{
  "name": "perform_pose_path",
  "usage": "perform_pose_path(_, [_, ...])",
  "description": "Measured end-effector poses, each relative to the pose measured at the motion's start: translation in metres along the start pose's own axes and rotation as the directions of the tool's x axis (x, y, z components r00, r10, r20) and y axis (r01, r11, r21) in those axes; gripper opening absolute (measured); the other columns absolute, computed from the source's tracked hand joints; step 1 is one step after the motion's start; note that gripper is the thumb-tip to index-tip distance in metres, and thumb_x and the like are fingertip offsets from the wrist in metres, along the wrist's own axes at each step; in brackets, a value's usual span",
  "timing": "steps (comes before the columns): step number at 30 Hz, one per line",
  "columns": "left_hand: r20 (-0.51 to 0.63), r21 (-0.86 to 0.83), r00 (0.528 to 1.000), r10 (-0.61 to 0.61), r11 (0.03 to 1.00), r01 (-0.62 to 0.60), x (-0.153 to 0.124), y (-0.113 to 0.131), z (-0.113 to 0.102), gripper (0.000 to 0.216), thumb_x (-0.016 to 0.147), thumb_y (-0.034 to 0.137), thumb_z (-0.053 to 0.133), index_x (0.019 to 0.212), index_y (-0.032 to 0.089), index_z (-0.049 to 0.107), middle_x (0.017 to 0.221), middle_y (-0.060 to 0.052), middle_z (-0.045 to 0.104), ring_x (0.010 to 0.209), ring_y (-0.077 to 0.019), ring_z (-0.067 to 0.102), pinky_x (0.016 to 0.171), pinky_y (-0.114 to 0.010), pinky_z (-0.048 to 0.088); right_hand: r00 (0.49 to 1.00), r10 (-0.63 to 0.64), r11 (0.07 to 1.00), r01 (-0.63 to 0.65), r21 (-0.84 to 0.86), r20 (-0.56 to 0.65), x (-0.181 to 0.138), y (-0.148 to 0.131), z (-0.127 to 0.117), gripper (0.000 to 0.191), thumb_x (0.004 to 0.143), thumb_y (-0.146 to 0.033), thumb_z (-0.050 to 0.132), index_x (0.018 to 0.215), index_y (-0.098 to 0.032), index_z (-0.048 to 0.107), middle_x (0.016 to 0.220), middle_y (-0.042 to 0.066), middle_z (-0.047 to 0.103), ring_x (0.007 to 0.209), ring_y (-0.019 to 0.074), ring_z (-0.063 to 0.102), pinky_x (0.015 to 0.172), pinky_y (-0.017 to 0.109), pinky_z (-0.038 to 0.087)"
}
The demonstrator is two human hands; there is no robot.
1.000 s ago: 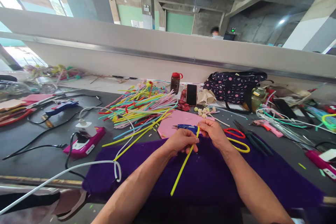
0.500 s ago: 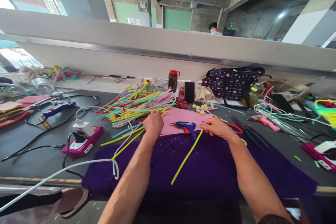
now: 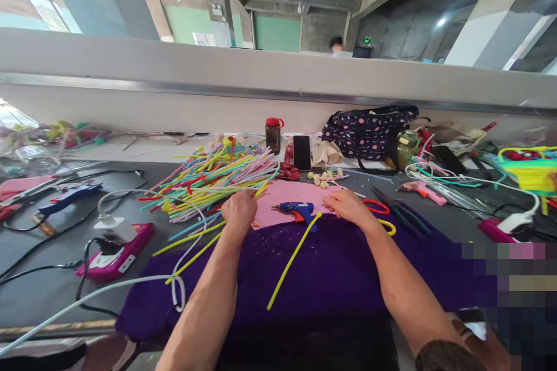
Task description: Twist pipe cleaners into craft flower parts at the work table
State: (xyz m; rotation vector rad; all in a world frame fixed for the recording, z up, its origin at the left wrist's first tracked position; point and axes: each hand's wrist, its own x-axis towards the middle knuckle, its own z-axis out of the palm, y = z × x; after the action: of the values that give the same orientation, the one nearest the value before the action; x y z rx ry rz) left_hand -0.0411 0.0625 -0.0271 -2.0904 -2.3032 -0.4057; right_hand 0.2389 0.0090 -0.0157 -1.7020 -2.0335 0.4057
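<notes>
Two closely curled hands (image 3: 239, 207), contents unclear, flank a slim, straight yellow stem (image 3: 292, 264)

A glue gun (image 3: 296, 208) lies on a sheet (image 3: 287, 191) at the middle of the table (image 3: 26, 299), with a cloth (image 3: 335, 278) spread in front. A single pipe cleaner (image 3: 292, 259) slants over the cloth, before the glue gun. Left of the sheet sits a pile of pipe cleaners (image 3: 213, 182); a power strip (image 3: 116, 264) is farther left and nearer. Behind the sheet are a bottle (image 3: 273, 138), then a phone (image 3: 301, 152) to its right, then a bag (image 3: 365, 134). Scissors (image 3: 394, 228) and pliers (image 3: 409, 220) lie right of the sheet.
</notes>
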Motion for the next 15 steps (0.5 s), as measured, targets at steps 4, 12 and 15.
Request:
perform_pose_path(4, [-0.094,-0.015,0.995,0.032,0.999,-0.034,-0.007,0.005,-0.009,0.031,0.079,0.033,0.037,0.092,0.024,0.064,0.089,-0.008,0.067,0.081,-0.0254,0.061,0.064,-0.032,0.041,0.99,-0.06,0.988,0.041,-0.147,-0.129,-0.001,-0.006,-0.003,0.036,0.08,-0.033,0.043,0.054,-0.015,0.058,0.057,0.002,0.059,0.052,0.0104,0.047,0.05,0.022,0.024])
perform_pose_path(12, [-0.226,-0.158,0.941,0.25,0.944,-0.289,-0.033,0.028,-0.017,0.027,0.081,0.034,0.04,0.093,0.027,0.063,0.09,-0.002,0.066,0.082,-0.0189,0.059,0.063,-0.026,0.037,0.979,-0.076,0.99,0.051,-0.134,-0.191,0.0,-0.009,0.003,0.034,0.079,-0.033,0.044,0.053,-0.016,0.057,0.057,0.001,0.059,0.054,0.011,0.048,0.051,0.022,0.026])
perform_pose_path(15, [-0.241,-0.261,0.935,0.262,0.91,-0.323,-0.035,0.029,-0.017,0.019,0.076,0.033,0.046,0.08,0.028,0.065,0.079,0.001,0.066,0.082,-0.0185,0.058,0.06,-0.025,0.035,0.977,-0.065,0.997,0.054,-0.059,-0.201,-0.001,-0.011,0.007,0.031,0.077,-0.034,0.046,0.056,-0.016,0.06,0.057,0.001,0.059,0.055,0.0118,0.05,0.053,0.021,0.029])
